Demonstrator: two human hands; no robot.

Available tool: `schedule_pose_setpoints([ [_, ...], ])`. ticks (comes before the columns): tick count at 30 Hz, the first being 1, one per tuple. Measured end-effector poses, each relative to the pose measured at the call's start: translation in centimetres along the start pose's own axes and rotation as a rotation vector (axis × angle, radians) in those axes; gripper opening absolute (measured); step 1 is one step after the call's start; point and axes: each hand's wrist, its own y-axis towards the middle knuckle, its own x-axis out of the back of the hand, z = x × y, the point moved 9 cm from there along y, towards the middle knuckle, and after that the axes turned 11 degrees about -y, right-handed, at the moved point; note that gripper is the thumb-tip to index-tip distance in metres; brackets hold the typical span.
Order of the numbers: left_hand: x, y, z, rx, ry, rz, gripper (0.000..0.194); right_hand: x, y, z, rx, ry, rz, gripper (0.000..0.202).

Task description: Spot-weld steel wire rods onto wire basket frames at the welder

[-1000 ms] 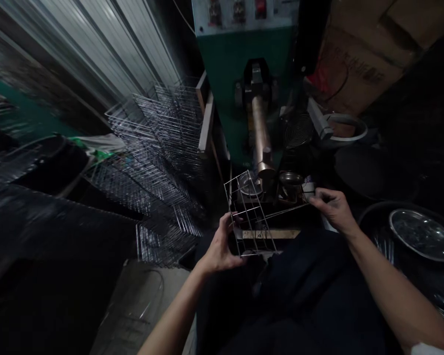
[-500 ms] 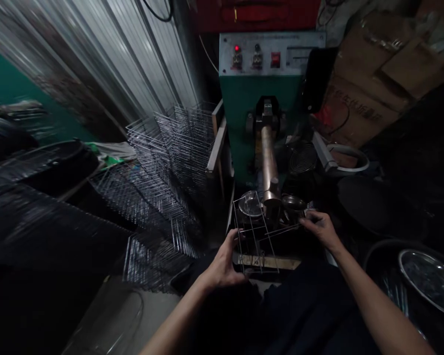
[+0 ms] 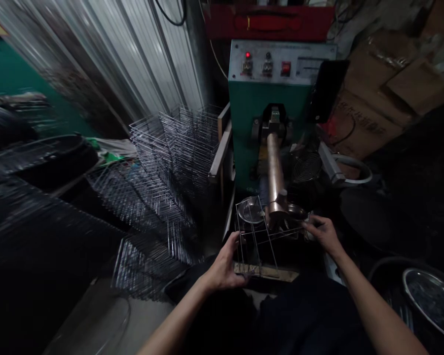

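Observation:
My left hand (image 3: 225,266) is closed on the left side of a small wire frame (image 3: 255,241), thumb low and fingers at the upper edge. In my right hand (image 3: 323,235), thumb and fingers pinch the right end of thin wire rods (image 3: 286,233). The rods reach left to the frame's right side; whether they touch it I cannot tell. Just above stands the tip of a copper-coloured machine arm (image 3: 276,167), which comes out of a green machine (image 3: 246,133). Behind the frame sits a round, shiny metal dish (image 3: 250,210); another dish (image 3: 296,212) is partly hidden beside the arm.
Stacked wire racks (image 3: 159,167) stand to the left. A control panel (image 3: 281,61) with a lit red lamp tops the machine. Cardboard boxes (image 3: 366,118) lean at the right, above a dark tub with a shiny round lid (image 3: 432,301). A wooden strip (image 3: 268,272) lies below the frame.
The view has shifted, so the machine appears lower and further right. The rods in my right hand now overlap the frame's right side below the arm tip. Both hands keep their hold.

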Motion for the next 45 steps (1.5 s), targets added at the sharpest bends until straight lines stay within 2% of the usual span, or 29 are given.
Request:
schedule_pose_setpoints([
  [8,0.3,0.7,0.5,-0.009,-0.016,-0.006,0.116,0.1,0.7,-0.4,-0.016,0.014,0.011,0.052],
  [19,0.3,2.0,-1.0,-0.038,-0.061,-0.007,0.11,0.4,1.0,0.4,-0.016,-0.01,0.011,0.052],
  [26,0.1,2.3,-0.3,-0.011,-0.077,-0.009,0.112,0.6,0.9,0.6,-0.029,-0.007,0.01,0.051],
  [32,0.2,3.0,-1.2,-0.051,-0.077,0.005,0.107,0.7,1.2,0.4,-0.027,-0.013,0.007,0.052],
  [36,0.3,3.2,-0.9,-0.046,-0.068,0.006,0.106,0.6,1.3,0.6,-0.024,-0.016,0.012,0.052],
  [41,0.4,3.0,-0.2,-0.026,-0.047,0.007,0.111,0.5,1.4,-0.1,-0.024,-0.02,0.014,0.05],
  [45,0.5,3.1,-0.7,-0.041,-0.034,0.008,0.106,0.4,1.5,-0.9,-0.039,-0.011,0.027,0.05],
])
